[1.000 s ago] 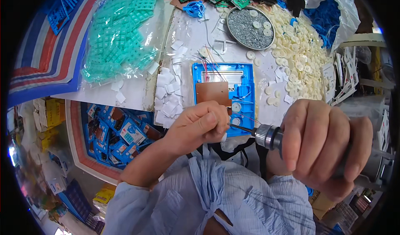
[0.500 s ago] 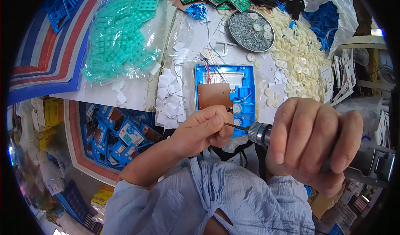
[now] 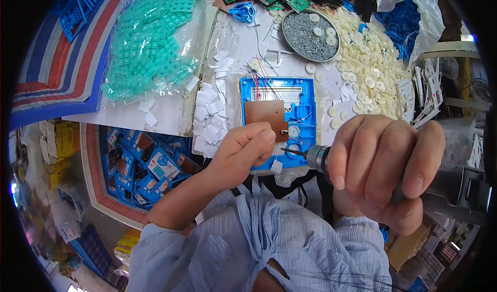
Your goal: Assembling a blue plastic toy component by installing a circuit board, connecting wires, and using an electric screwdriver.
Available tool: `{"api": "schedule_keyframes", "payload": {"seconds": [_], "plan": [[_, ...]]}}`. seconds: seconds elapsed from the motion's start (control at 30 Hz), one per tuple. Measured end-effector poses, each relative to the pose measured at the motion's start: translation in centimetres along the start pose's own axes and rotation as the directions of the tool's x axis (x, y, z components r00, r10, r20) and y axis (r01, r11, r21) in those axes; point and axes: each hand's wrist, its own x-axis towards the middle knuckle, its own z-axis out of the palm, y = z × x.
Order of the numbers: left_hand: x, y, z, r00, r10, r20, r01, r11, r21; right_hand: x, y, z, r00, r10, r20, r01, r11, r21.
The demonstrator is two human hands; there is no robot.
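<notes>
My right hand [image 3: 380, 162] is wrapped round an electric screwdriver [image 3: 317, 158], its thin bit pointing left over the lower part of a blue plastic housing [image 3: 308, 103]. A brown circuit board [image 3: 265, 117] lies in the housing, with thin coloured wires running from its far edge. Just left of the bit tip, my left hand [image 3: 243, 152] is closed, fingers curled in, over the board's near edge. Whatever it holds is hidden. A gap separates it from the bit. Beside its fingers, a small white square piece [image 3: 276, 166] shows at the housing's near edge.
A round metal dish of small screws [image 3: 308, 36] stands beyond the housing. Cream plastic discs [image 3: 370, 69] are heaped at right, white squares [image 3: 209, 113] at left. Bagged green keypads [image 3: 150, 43] lie far left. Below them, a striped bag [image 3: 96, 175] holds blue assembled units [image 3: 150, 162].
My left hand has drawn left, away from the bit tip, which was at its fingers before. The screwdriver has shifted slightly left and away from me. The small white piece has come into view.
</notes>
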Motion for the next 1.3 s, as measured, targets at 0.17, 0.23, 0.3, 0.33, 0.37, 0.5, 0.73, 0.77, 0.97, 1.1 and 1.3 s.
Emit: {"api": "schedule_keyframes", "payload": {"seconds": [0.17,0.23,0.3,0.33,0.37,0.5,0.73,0.77,0.97,1.1,1.3], "plan": [[-0.1,0.0,0.2,0.99,-0.103,0.092,0.125,0.953,-0.275,0.1,0.4,0.0,1.0,-0.007,0.004,0.007,1.0,0.016],[-0.1,0.0,0.2,0.982,-0.138,0.132,0.177,0.914,-0.364,0.2,0.2,0.0,1.0,-0.007,0.019,0.006,1.0,0.018],[-0.3,0.2,0.3,0.972,-0.174,0.159,0.225,0.886,-0.406,0.3,0.0,0.1,1.0,0.0,0.028,0.0,1.0,0.018],[-0.4,0.2,0.4,0.97,-0.178,0.164,0.232,0.879,-0.418,0.3,0.0,0.1,1.0,0.0,0.028,-0.001,1.0,0.02],[-0.4,0.1,0.5,0.969,-0.181,0.17,0.238,0.872,-0.429,0.2,0.1,0.2,1.0,-0.005,0.02,0.005,1.0,0.027],[-0.5,-0.3,0.4,0.968,-0.18,0.175,0.242,0.849,-0.47,0.1,0.2,0.3,1.0,-0.002,0.018,0.001,0.998,0.064],[-0.5,-0.3,0.7,0.964,-0.211,0.161,0.263,0.84,-0.474,0.1,0.2,0.5,1.0,-0.007,0.024,0.005,0.997,0.073],[-0.5,-0.3,0.8,0.964,-0.212,0.16,0.263,0.844,-0.468,0.2,0.1,0.6,1.0,-0.007,0.027,0.005,0.997,0.072],[-0.6,-0.2,1.1,0.956,-0.25,0.153,0.294,0.821,-0.49,-0.2,0.4,1.0,1.0,-0.027,-0.001,0.027,0.997,0.078],[-0.5,-0.2,1.5,0.956,-0.263,0.131,0.293,0.82,-0.492,-0.2,0.3,1.1,0.999,-0.032,0.009,0.031,0.997,0.066],[-0.2,0.2,1.5,0.956,-0.291,0.027,0.277,0.872,-0.404,-0.2,0.2,0.9,0.999,-0.032,0.01,0.032,0.998,0.044]]}}
